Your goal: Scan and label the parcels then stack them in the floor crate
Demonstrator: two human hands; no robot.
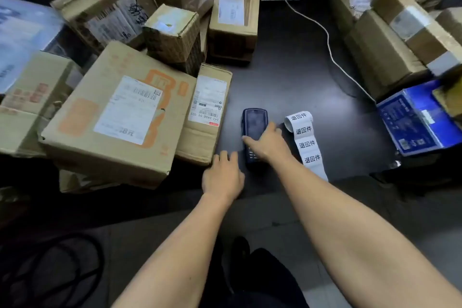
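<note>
both forearms reach out over the dark table (295, 62), my right hand (268, 141) curling its fingers round the blue handheld scanner (253, 130) just left of the label roll (303, 134), my left hand (222, 175) flat with fingers relaxed beside it, cardboard parcels (120, 117) heaped at left.

Bare forearms (350, 227), no sleeves, no watch or rings on either hand; dark trousers (262, 282) and a dark shoe (240, 247) below.
</note>
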